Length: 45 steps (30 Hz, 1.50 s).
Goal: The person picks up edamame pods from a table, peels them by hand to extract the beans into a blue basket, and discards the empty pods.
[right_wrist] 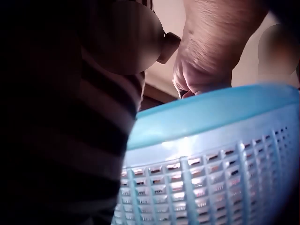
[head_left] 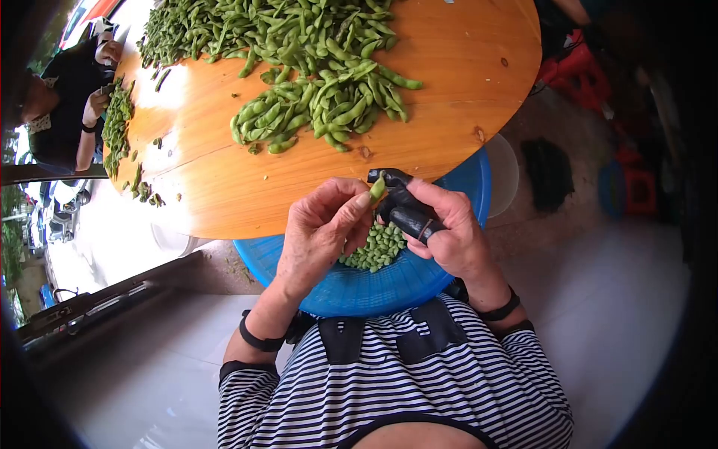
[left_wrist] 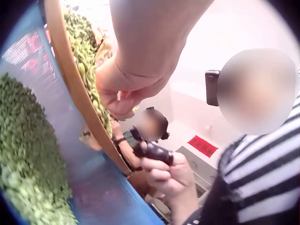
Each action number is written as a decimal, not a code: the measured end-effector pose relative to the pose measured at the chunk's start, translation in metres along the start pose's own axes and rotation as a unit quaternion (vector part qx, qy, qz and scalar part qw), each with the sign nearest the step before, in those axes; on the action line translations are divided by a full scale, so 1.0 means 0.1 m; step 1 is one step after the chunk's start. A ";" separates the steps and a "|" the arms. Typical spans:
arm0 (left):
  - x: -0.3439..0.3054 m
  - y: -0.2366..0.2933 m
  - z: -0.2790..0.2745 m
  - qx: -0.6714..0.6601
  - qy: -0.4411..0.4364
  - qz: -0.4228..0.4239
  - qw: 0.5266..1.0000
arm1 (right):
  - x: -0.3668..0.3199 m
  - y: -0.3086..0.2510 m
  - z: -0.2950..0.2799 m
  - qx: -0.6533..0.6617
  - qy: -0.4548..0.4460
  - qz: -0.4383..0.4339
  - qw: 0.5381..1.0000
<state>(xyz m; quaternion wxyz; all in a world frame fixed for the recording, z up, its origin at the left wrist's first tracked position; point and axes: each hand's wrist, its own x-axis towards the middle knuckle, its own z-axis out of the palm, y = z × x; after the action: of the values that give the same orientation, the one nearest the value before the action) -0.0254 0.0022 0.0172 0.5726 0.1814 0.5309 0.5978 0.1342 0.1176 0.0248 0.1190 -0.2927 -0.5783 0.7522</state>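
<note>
My left hand (head_left: pixel 318 232) pinches a green soybean pod (head_left: pixel 378 187) between thumb and forefinger, over a blue plastic basket (head_left: pixel 374 295). Close beside it, my right hand (head_left: pixel 456 232) has curled fingers, with black wrapping on the thumb and forefinger. In the head view the black fingertip overlaps the pod's upper end; in the left wrist view a small gap shows between the hands. Shelled green beans (head_left: pixel 380 248) lie in the basket below. The right wrist view shows the right hand (right_wrist: pixel 206 70) above the basket's rim (right_wrist: pixel 211 110), its fingertips mostly hidden.
A round wooden table (head_left: pixel 449 97) adjoins the basket and bears a large heap of pods (head_left: pixel 299 37) and a smaller pile (head_left: pixel 321 112). Another person (head_left: pixel 71 105) sits at the left, hands over pods. Red stools (head_left: pixel 580 75) and a dark mat (head_left: pixel 547 173) stand at right.
</note>
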 end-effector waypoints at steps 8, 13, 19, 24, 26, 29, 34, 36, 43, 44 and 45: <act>-0.01 -0.22 0.18 0.176 0.099 0.175 0.964 | 0.00 0.06 -0.07 0.088 -0.018 -0.016 0.996; 0.01 -0.18 0.17 0.332 0.121 0.318 0.880 | 0.02 0.12 -0.13 0.235 -0.059 0.037 0.970; -0.02 -0.14 0.15 0.400 0.099 0.324 0.852 | 0.01 0.27 -0.17 0.264 -0.077 -0.003 0.961; 0.02 -0.19 0.00 -0.190 -0.065 -0.058 0.978 | -0.01 0.24 -0.16 0.289 -0.078 0.061 0.952; 0.03 -0.23 -0.04 -0.229 -0.097 -0.058 0.967 | -0.01 0.23 -0.14 0.285 -0.102 0.069 0.950; 0.03 -0.22 -0.05 -0.266 -0.130 -0.082 0.952 | 0.02 0.27 -0.16 0.308 -0.121 0.032 0.943; 0.01 -0.32 0.17 0.063 0.008 0.149 0.987 | -0.09 0.10 -0.04 0.094 -0.035 0.003 0.995; 0.01 -0.28 0.10 0.105 0.001 0.154 0.982 | -0.10 0.09 0.01 0.036 -0.002 -0.003 0.999; 0.01 -0.22 0.04 0.272 0.039 0.185 0.944 | -0.08 0.16 0.02 -0.097 0.041 -0.106 0.989; 0.01 -0.20 0.00 0.182 0.003 0.097 0.979 | -0.08 0.17 -0.01 -0.105 0.024 -0.108 0.988; 0.01 -0.19 -0.02 0.166 -0.013 0.075 0.983 | -0.09 0.15 -0.03 -0.105 0.022 -0.108 0.988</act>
<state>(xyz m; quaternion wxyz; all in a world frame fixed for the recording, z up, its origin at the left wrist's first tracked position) -0.0184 -0.0021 0.0001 0.4947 0.3213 0.6003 0.5400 0.1456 0.1107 0.0126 0.1804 -0.2561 -0.6797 0.6633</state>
